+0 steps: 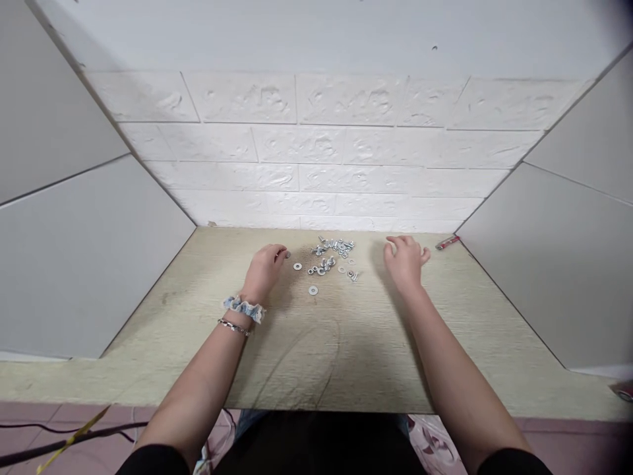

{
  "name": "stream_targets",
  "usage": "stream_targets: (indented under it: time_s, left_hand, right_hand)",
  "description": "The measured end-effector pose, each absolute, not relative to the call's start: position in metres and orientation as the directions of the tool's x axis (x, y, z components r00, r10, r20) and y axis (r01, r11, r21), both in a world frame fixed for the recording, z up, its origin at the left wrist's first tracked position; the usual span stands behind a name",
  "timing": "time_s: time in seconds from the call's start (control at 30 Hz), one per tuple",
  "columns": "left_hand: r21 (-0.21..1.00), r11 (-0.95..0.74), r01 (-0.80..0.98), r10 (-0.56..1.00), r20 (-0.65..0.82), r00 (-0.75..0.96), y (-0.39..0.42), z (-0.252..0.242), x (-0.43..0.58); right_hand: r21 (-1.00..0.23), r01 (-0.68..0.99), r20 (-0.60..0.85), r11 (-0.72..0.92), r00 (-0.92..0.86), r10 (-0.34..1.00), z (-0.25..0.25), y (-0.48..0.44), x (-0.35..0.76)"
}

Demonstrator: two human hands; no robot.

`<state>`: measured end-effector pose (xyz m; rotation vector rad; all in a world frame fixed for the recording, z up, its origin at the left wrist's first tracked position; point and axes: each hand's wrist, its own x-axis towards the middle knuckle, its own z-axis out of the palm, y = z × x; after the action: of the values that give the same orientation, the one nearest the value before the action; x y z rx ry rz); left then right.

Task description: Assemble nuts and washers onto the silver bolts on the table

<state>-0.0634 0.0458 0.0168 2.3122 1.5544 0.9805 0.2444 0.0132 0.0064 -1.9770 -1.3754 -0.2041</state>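
At the left of the small hardware, my left hand (pixel 265 265) has its fingers closed, with a small metal washer (pixel 288 254) at the fingertips, partly hidden by them. My right hand (pixel 404 260) hovers over the right of the board, fingers apart and nothing in them. Between the hands lies a loose pile of bolts and nuts (pixel 341 247). Nearer to me is a second cluster of bolts and nuts (pixel 324 265). A flat washer (pixel 297 266) lies close to my left hand, and a larger washer (pixel 313 290) lies nearest me. A nut (pixel 351 273) and a small screw (pixel 355 278) sit at the right.
The pale wooden board (pixel 297 356) is bounded by a white brick-patterned wall (pixel 321 145) and grey panels on both sides. A red and silver battery-like cylinder (pixel 448 243) lies by the right panel. Black cables (pixel 74 443) run below the board's left edge.
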Motion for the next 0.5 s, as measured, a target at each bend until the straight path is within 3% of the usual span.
stream_targets:
  time_s: [0.2,0.5]
  left_hand:
    - [0.391,-0.424,0.817,0.892,0.335,0.302,0.048,0.009,-0.063]
    - [0.292,-0.395,0.871,0.904,0.291,0.313,0.044,0.013,-0.061]
  right_hand:
    - [-0.419,0.855,0.391,-0.305,0.473,0.789,0.007,0.013,0.272]
    - [-0.387,0.871,0.273,-0.304,0.423,0.864,-0.004,0.018,0.274]
